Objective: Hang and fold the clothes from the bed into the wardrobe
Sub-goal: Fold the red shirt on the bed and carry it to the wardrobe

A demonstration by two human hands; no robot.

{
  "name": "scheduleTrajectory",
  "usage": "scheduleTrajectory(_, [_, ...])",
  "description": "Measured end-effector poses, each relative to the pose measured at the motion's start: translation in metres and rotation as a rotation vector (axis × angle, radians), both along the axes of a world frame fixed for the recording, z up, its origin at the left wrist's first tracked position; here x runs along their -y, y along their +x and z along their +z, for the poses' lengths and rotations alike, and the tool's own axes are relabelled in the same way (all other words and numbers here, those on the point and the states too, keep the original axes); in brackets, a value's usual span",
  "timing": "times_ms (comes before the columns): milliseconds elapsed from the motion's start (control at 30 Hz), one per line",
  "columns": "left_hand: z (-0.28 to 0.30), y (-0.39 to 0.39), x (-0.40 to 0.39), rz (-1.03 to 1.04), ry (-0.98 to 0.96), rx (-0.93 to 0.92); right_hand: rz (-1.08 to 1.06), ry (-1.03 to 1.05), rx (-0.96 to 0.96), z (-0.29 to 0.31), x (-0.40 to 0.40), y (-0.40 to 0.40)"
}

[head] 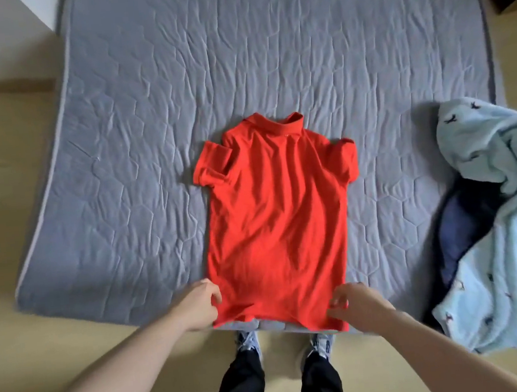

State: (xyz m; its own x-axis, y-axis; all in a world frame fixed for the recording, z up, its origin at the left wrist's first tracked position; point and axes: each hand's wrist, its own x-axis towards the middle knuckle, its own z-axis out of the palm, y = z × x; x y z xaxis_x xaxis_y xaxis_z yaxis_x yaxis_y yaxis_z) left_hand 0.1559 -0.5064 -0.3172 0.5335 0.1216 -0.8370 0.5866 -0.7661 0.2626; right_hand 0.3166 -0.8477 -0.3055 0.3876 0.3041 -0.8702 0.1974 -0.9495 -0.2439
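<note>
On the grey bed (128, 164), both hands (198, 306) (359, 304) pinch the flat red polo's (275, 219) hem.

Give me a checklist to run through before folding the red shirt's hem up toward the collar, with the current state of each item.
1. Red polo shirt lies flat on the grey mattress: ok, only slight wrinkles.
2. Both sleeves folded inward: not ok; they lie partly tucked and uneven.
3. Left hand grips the hem corner: ok, fingers curl on the fabric edge.
4. Right hand grips the other hem corner: cannot tell; blurred, fingers curl at the edge.
5. Collar straight: ok.
6. Folding space free: ok; the light blue fleece garment lies apart, to the right.
</note>
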Motion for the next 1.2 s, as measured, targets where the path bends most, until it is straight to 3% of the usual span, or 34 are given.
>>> scheduleTrajectory(200, [-0.017, 0.125, -0.055, 0.456, 0.184, 0.261, -0.543, 0.133, 0.336, -0.025, -0.044, 0.102])
scheduleTrajectory(467, [-0.075, 0.224, -0.108, 0.782, 0.300, 0.332, -0.984, 0.111, 0.467, -0.101, -0.082, 0.208])
scheduleTrajectory(700, [-0.149, 0.238, -0.135, 1.073, 0.139, 0.223, -1.306, 0.231, 0.431, -0.161, -0.088, 0.242])
scheduleTrajectory(833, [-0.145, 0.243, -0.132, 1.171, 0.059, 0.236, -1.488, 0.260, 0.609, -0.163, -0.063, 0.239])
scheduleTrajectory(1000, [-0.130, 0.250, -0.128, 1.245, 0.007, 0.398, -1.377, 0.301, 0.816, -0.151, -0.050, 0.237])
scheduleTrajectory(1100, [-0.111, 0.251, -0.124, 1.291, -0.016, 0.455, -1.167, 0.188, 0.616, -0.154, -0.053, 0.232])
scheduleTrajectory(1200, [-0.090, 0.253, -0.112, 1.202, 0.079, 0.547, -1.184, 0.118, 0.501, -0.146, -0.048, 0.224])
